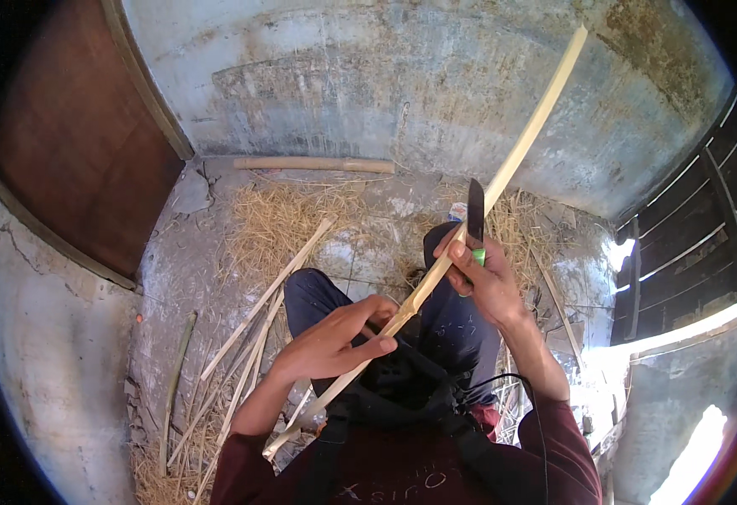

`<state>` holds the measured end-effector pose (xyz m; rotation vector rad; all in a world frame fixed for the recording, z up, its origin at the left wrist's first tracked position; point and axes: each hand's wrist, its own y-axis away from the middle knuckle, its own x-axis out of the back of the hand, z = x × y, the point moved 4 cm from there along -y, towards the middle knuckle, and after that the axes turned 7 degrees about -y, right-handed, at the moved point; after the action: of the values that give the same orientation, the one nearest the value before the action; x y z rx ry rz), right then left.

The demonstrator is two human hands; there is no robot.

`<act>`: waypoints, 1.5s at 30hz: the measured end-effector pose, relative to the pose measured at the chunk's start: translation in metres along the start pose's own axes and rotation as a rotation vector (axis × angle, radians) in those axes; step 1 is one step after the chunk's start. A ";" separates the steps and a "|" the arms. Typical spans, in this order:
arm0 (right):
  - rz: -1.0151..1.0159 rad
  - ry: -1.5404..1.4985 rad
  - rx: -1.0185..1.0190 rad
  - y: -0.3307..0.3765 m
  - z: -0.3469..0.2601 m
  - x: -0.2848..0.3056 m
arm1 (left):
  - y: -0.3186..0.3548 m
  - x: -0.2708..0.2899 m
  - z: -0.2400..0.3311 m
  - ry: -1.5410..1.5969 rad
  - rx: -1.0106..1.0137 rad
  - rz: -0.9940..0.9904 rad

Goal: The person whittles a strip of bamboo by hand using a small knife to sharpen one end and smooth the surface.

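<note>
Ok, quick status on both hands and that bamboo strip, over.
Left hand grips the bamboo strip mid-length. Right hand holds strip and green-handled knife, blade up. Loose strips on straw beside the legs, nothing blocking.

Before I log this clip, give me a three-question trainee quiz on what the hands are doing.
1. True or false: the knife is in the left hand.
2. What do both hands grip?
A. the bamboo strip
B. a rope
C. a hammer
3. Fill in: the knife handle is ____ in colour.

Key:
1. False; the right hand holds it.
2. A
3. green
</note>
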<state>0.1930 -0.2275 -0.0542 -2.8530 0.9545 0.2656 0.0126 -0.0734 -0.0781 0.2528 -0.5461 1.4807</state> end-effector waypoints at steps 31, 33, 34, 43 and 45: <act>-0.147 0.906 0.634 0.045 -0.021 0.012 | -0.019 -0.037 0.006 0.567 0.269 0.000; -0.080 0.906 0.661 0.045 -0.024 0.017 | -0.023 -0.033 0.007 0.590 0.312 -0.019; -0.064 0.905 0.673 0.045 -0.024 0.018 | -0.022 -0.031 0.007 0.601 0.335 -0.023; -0.028 1.087 0.713 0.056 -0.036 0.020 | -0.020 -0.037 0.004 0.485 0.204 0.216; -0.019 1.103 0.721 0.060 -0.039 0.018 | -0.018 -0.036 0.006 0.407 0.215 0.235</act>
<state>0.1761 -0.2926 -0.0235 -2.1574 0.8423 -1.4509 0.0288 -0.1093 -0.0873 0.0495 -0.0897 1.7644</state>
